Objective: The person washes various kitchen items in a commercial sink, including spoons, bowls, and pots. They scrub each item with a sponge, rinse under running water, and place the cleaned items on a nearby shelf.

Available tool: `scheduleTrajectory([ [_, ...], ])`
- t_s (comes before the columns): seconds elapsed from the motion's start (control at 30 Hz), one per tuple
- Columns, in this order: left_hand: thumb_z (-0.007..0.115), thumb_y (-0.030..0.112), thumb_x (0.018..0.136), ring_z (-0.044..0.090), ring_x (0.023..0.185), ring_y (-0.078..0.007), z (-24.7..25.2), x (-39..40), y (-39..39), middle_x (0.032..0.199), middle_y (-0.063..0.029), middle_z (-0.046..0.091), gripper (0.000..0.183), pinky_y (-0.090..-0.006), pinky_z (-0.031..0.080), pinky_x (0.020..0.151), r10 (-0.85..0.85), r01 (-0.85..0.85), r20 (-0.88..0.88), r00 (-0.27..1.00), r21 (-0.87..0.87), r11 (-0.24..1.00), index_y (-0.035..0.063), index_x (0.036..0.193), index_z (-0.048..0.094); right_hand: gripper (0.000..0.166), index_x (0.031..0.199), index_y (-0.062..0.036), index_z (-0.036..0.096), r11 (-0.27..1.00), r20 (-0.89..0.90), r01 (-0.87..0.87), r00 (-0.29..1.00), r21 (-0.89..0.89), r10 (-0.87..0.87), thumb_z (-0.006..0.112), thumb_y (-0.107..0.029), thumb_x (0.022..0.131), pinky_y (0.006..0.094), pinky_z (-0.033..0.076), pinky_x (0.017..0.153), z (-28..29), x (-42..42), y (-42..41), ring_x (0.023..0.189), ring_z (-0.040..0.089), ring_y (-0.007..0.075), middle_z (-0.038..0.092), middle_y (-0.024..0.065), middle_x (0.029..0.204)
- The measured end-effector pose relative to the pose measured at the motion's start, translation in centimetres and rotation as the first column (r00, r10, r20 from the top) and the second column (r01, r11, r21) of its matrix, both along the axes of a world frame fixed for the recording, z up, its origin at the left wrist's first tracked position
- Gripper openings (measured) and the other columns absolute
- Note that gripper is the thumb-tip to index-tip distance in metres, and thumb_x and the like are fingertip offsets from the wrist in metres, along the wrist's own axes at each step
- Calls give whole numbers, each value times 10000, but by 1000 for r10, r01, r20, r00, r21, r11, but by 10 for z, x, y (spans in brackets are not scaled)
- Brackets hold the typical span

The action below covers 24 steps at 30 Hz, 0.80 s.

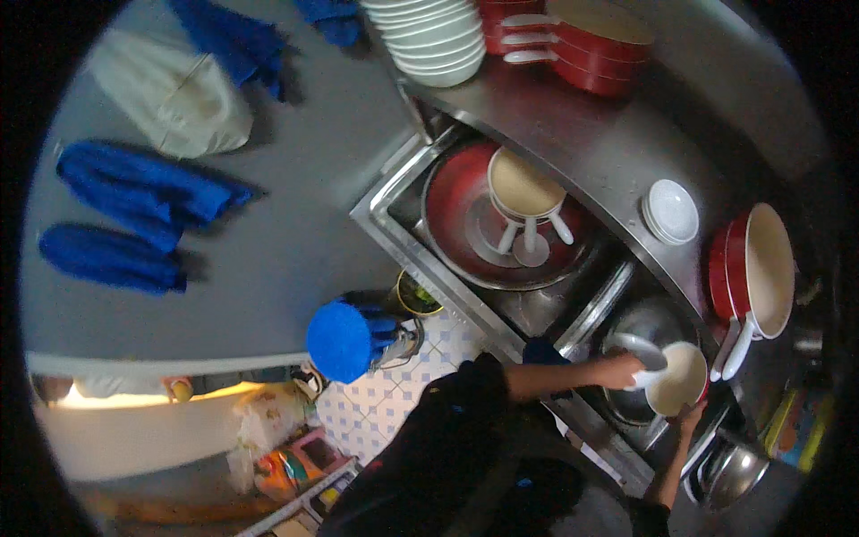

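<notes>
Over the right-hand sink basin (611, 416), my left hand (623, 371) grips a pale, bowl-like vessel (641, 349) with a greyish inside. It is tilted beside a cream-lined red pan (678, 382), overlapping its edge. My right hand (689, 417) holds that pan at its near rim; whether it has a handle is hidden. Below both vessels, a large round metal bowl (627, 409) sits in the basin. The left-hand basin holds a wide reddish basin (449, 208), with white-handled cream pans (527, 181) stacked inside it.
On the steel shelf stand stacked white bowls (439, 47), red pans (600, 57), small white dishes (673, 210) and two more red pans (768, 268). A metal bowl (735, 473) lies right. Blue cloths (147, 188) and a pale bag (181, 101) hang left. A blue-topped object (339, 341) stands near the sink.
</notes>
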<state>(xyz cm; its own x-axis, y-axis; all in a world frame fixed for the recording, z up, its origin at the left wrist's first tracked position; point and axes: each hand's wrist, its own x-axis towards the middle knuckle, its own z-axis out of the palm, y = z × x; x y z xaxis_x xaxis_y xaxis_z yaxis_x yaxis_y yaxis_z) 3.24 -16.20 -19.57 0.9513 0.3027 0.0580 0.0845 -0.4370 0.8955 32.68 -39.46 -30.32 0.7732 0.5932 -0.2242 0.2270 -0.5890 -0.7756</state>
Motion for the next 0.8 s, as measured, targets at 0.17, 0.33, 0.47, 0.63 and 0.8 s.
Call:
scheduleTrajectory([
  [0.17, 561, 95, 576, 522, 824, -307, -32, 54, -47, 840, -164, 549, 272, -390, 403, 717, -14, 64, -272, 962, 178, 982, 23, 838, 553, 418, 1143, -15, 329, 999, 439, -24, 898, 36, 6, 369, -268, 812, 363, 386, 769, 13, -12, 44, 887, 491, 263, 477, 131, 1042],
  [0.33, 580, 115, 587, 529, 801, -298, -75, 87, -74, 851, -164, 550, 306, -383, 413, 700, -181, 217, -343, 922, 69, 974, 45, 883, 550, 364, 1061, -2, 384, 904, 454, 108, 885, -414, 102, 434, -196, 758, 364, 390, 738, -31, 16, 55, 879, 482, 272, 481, 167, 982],
  [0.47, 627, 160, 589, 520, 852, -298, -37, 80, -49, 891, -149, 548, 346, -398, 389, 709, -201, 293, -435, 878, 157, 943, 99, 921, 550, 284, 924, 9, 463, 959, 562, -87, 795, -271, 231, 480, -148, 688, 374, 405, 681, -50, 1, 95, 772, 490, 327, 501, 184, 843],
  [0.63, 557, 79, 621, 529, 817, -299, -36, 54, -47, 877, -147, 549, 390, -382, 416, 698, -74, 124, -167, 983, 317, 940, 62, 1005, 496, 352, 960, 6, 458, 977, -461, 120, 867, -177, -190, 524, -171, 663, 374, 398, 698, -108, -43, 108, 812, 487, 319, 503, 181, 899],
  [0.8, 513, 76, 658, 523, 837, -303, 4, 17, -35, 896, -157, 550, 386, -403, 390, 737, -57, 161, -339, 939, 288, 944, 106, 1040, 466, 359, 956, -11, 488, 953, -926, 304, 364, 17, -99, 538, -226, 673, 343, 399, 705, -101, -99, 112, 799, 496, 268, 517, 149, 914],
])
